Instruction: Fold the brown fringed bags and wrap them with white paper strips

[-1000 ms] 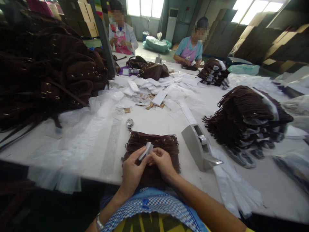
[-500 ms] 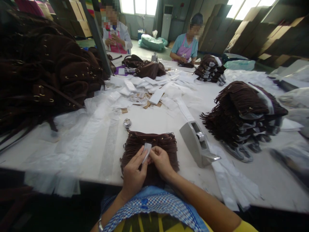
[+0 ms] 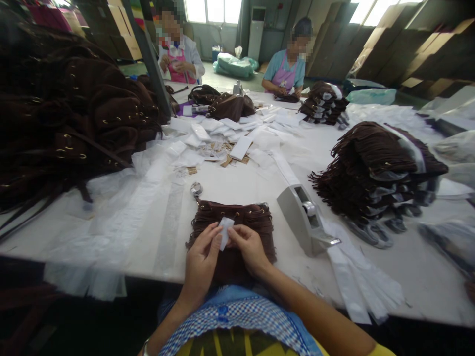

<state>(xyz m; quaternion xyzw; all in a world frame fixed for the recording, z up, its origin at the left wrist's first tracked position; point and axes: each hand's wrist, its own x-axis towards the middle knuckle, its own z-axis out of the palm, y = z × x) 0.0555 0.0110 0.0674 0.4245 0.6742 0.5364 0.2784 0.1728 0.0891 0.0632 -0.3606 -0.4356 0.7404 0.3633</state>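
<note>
A small white slip of paper or tissue is pinched between both hands, above a dark brown fringed bag. My left hand grips the slip's left edge with closed fingers and thumb. On its other side, my right hand pinches the edge between thumb and fingertips. The bag lies flat at the table's front edge, with gold eyelets along its top. A shiny round piece wrapped in clear film sticks out at its upper left corner. My hands and forearms hide the lower part of the bag.
A grey tape dispenser stands right of the bag, white strips beside it. Fringed bags are stacked at right; brown bags heap at left. White packets cover mid-table. Two people work opposite.
The white slip has turned, so more of its flat face shows. My left hand has shifted slightly left, and both hands still pinch the slip.
</note>
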